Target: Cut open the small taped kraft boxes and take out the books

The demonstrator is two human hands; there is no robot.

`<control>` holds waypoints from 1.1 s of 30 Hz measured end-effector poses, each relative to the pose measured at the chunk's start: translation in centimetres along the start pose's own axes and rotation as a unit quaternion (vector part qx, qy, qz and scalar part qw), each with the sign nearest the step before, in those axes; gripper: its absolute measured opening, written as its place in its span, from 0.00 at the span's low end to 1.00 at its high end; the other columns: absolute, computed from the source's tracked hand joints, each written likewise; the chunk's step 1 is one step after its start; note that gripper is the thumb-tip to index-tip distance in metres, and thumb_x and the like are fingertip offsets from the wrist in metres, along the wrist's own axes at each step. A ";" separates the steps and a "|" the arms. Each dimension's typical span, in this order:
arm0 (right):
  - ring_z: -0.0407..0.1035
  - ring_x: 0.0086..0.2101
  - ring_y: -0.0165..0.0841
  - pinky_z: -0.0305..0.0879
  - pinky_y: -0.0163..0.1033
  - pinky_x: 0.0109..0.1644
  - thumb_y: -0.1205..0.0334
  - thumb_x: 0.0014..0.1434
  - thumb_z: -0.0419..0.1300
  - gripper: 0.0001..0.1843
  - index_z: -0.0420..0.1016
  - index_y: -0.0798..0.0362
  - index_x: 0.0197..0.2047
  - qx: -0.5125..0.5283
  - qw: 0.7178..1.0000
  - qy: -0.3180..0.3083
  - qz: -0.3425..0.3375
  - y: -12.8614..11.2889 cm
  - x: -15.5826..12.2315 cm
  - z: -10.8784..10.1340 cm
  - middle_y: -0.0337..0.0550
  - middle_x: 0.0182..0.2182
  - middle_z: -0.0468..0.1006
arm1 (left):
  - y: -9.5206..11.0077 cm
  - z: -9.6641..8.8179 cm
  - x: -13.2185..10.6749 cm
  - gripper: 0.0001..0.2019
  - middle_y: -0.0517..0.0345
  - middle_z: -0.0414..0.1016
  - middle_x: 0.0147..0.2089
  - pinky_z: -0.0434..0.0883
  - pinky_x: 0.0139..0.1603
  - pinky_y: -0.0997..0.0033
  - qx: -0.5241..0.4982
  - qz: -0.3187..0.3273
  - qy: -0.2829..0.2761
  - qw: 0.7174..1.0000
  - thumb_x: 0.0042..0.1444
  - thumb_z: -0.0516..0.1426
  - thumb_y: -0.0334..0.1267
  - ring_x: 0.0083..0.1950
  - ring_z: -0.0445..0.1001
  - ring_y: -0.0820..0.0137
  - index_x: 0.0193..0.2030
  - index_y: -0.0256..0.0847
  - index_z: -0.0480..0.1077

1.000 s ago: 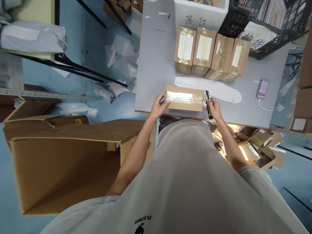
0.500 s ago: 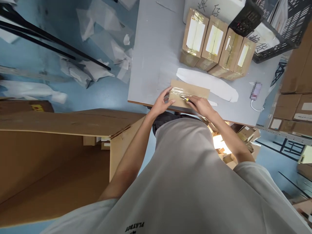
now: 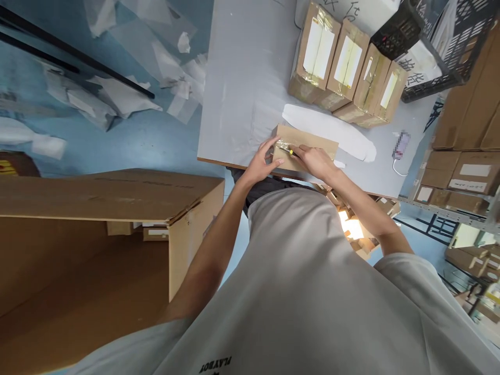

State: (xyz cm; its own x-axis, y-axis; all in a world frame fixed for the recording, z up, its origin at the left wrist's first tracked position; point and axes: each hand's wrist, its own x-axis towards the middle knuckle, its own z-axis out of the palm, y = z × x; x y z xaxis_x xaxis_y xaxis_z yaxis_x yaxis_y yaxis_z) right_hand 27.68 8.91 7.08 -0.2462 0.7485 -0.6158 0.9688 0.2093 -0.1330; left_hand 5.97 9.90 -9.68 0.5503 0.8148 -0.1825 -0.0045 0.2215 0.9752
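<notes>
A small cardboard box (image 3: 326, 143) with clear tape along its top lies at the table's near edge. My left hand (image 3: 260, 162) grips its left end, fingers at the far corner and thumb at the near one. In my right hand (image 3: 315, 162) is a small knife (image 3: 290, 152), black and yellow, held low over the taped top with its tip toward the left end. My right fingers hide most of its handle. Just behind the box lies a long white sheet (image 3: 328, 130).
Several taped cardboard boxes (image 3: 347, 60) stand in a row at the back of the table (image 3: 238, 78). Beyond them is a black plastic crate (image 3: 441, 86). A large open carton (image 3: 197, 229) stands at my left, and torn wrapping (image 3: 117, 96) litters the floor.
My right hand has drawn the knife leftward along the tape, closer to my left hand. My left hand keeps its hold on the box. The view has turned slightly rightward.
</notes>
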 end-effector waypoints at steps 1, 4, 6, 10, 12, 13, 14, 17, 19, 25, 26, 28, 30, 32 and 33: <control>0.84 0.54 0.50 0.73 0.45 0.53 0.53 0.88 0.46 0.28 0.69 0.53 0.80 -0.001 1.000 0.000 0.000 0.0 0.1 0.0 0.60 0.63 0.86 | 0.0 0.0 0.0 0.50 0.43 0.62 0.86 0.73 0.81 0.46 -0.001 0.001 0.000 1.000 0.60 0.73 0.70 0.86 0.62 0.41 0.82 0.51 0.68; 0.84 0.54 0.50 0.72 0.45 0.53 0.53 0.88 0.45 0.28 0.69 0.54 0.80 -0.004 1.000 0.000 0.002 -0.2 0.2 -0.2 0.61 0.62 0.86 | 0.0 0.0 0.0 0.50 0.43 0.63 0.86 0.73 0.81 0.46 -0.004 0.003 -0.002 1.000 0.60 0.73 0.70 0.87 0.61 0.41 0.82 0.52 0.69; 0.84 0.54 0.51 0.72 0.46 0.53 0.54 0.88 0.45 0.27 0.70 0.55 0.79 -0.009 1.000 -0.005 0.003 -0.3 0.3 -0.5 0.62 0.62 0.86 | 0.0 0.0 0.0 0.50 0.43 0.62 0.86 0.73 0.81 0.47 -0.005 0.003 -0.003 1.000 0.60 0.73 0.70 0.87 0.61 0.41 0.82 0.51 0.68; 0.84 0.55 0.53 0.72 0.48 0.55 0.56 0.87 0.46 0.26 0.71 0.57 0.77 -0.030 0.999 -0.023 -0.009 -0.4 0.5 -1.5 0.64 0.62 0.85 | 0.0 0.0 0.0 0.50 0.42 0.61 0.87 0.72 0.81 0.47 -0.002 0.002 -0.003 1.000 0.60 0.73 0.70 0.87 0.61 0.41 0.83 0.50 0.68; 0.84 0.55 0.54 0.72 0.49 0.55 0.58 0.87 0.46 0.25 0.71 0.59 0.76 -0.040 0.998 -0.030 -0.023 -0.3 0.9 -2.2 0.66 0.62 0.85 | -0.2 0.0 0.0 0.50 0.41 0.62 0.86 0.72 0.81 0.46 0.001 0.002 -0.002 1.000 0.60 0.72 0.70 0.86 0.62 0.41 0.83 0.50 0.68; 0.84 0.55 0.54 0.73 0.50 0.56 0.59 0.86 0.46 0.25 0.72 0.60 0.76 -0.045 0.998 -0.034 -0.029 -0.3 1.1 -2.5 0.68 0.61 0.85 | -0.3 -0.1 0.1 0.50 0.41 0.62 0.86 0.73 0.81 0.46 0.004 0.002 -0.002 1.000 0.60 0.72 0.70 0.86 0.63 0.41 0.83 0.50 0.68; 0.84 0.55 0.55 0.73 0.50 0.56 0.61 0.86 0.45 0.25 0.72 0.61 0.75 -0.049 0.998 -0.037 -0.035 -0.3 1.3 -2.7 0.69 0.61 0.85 | -0.5 -0.1 0.2 0.51 0.41 0.62 0.86 0.73 0.81 0.46 0.008 0.002 -0.002 1.000 0.60 0.72 0.71 0.86 0.63 0.41 0.83 0.50 0.67; 0.83 0.57 0.57 0.73 0.53 0.58 0.64 0.85 0.44 0.26 0.74 0.63 0.74 -0.059 0.996 -0.042 -0.045 -0.4 2.0 -3.1 0.71 0.59 0.86 | -0.9 -0.3 0.3 0.51 0.40 0.62 0.86 0.73 0.80 0.47 0.022 0.004 -0.004 1.000 0.61 0.72 0.71 0.84 0.66 0.42 0.84 0.50 0.66; 0.83 0.58 0.57 0.73 0.54 0.59 0.66 0.84 0.44 0.27 0.74 0.64 0.73 -0.059 0.996 -0.036 -0.054 -0.4 2.4 -2.9 0.71 0.59 0.87 | -1.0 -0.4 0.3 0.51 0.40 0.61 0.86 0.74 0.80 0.47 0.027 0.003 -0.006 1.000 0.61 0.71 0.72 0.83 0.68 0.42 0.85 0.50 0.66; 0.85 0.56 0.56 0.77 0.55 0.58 0.68 0.82 0.45 0.26 0.82 0.65 0.65 -0.050 0.998 0.001 -0.043 1.4 1.5 -0.8 0.71 0.51 0.90 | -0.8 -0.4 0.0 0.53 0.39 0.62 0.86 0.74 0.80 0.47 0.027 -0.015 0.011 0.999 0.60 0.70 0.75 0.83 0.69 0.42 0.84 0.48 0.67; 0.85 0.55 0.57 0.77 0.56 0.57 0.69 0.81 0.46 0.25 0.83 0.65 0.63 -0.052 0.998 0.002 -0.032 2.1 0.9 -0.5 0.71 0.50 0.90 | -0.7 -0.4 0.0 0.54 0.39 0.63 0.86 0.73 0.80 0.46 0.028 -0.019 0.015 0.999 0.60 0.70 0.75 0.83 0.68 0.42 0.84 0.48 0.67; 0.86 0.54 0.57 0.77 0.55 0.55 0.69 0.80 0.47 0.24 0.86 0.63 0.59 -0.054 0.999 -0.001 -0.003 4.0 -1.0 0.2 0.71 0.48 0.90 | -0.6 -0.3 0.0 0.54 0.39 0.64 0.86 0.74 0.80 0.45 0.028 -0.027 0.024 0.999 0.59 0.70 0.75 0.83 0.68 0.41 0.84 0.49 0.67; 0.86 0.54 0.56 0.77 0.54 0.54 0.68 0.81 0.49 0.22 0.86 0.61 0.58 -0.051 0.998 -0.007 0.027 6.0 -3.2 0.8 0.70 0.47 0.90 | -0.3 -0.2 0.1 0.54 0.39 0.64 0.86 0.74 0.80 0.45 0.026 -0.035 0.029 0.999 0.58 0.71 0.76 0.83 0.68 0.40 0.84 0.49 0.68; 0.87 0.53 0.55 0.76 0.52 0.53 0.68 0.81 0.50 0.22 0.86 0.60 0.60 -0.048 0.998 -0.013 0.049 7.6 -5.3 1.4 0.70 0.49 0.90 | -0.1 0.0 0.0 0.55 0.39 0.63 0.87 0.74 0.80 0.44 0.029 -0.045 0.029 0.998 0.57 0.71 0.77 0.83 0.68 0.40 0.83 0.48 0.68; 0.87 0.52 0.54 0.76 0.51 0.53 0.68 0.81 0.50 0.22 0.85 0.59 0.62 -0.046 0.997 -0.014 0.056 8.2 -6.2 1.7 0.70 0.51 0.90 | 0.1 0.1 0.0 0.56 0.39 0.63 0.87 0.75 0.79 0.43 0.032 -0.050 0.027 0.998 0.57 0.71 0.77 0.83 0.68 0.39 0.83 0.48 0.68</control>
State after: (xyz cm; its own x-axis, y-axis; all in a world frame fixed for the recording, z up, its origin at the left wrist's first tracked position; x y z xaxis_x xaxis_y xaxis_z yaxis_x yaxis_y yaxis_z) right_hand 37.20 4.93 8.45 -0.1339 0.7534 -0.6438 0.9831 0.1828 0.0094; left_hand 6.07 9.86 -9.55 0.4989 0.8187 -0.2844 0.1026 0.2701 0.9573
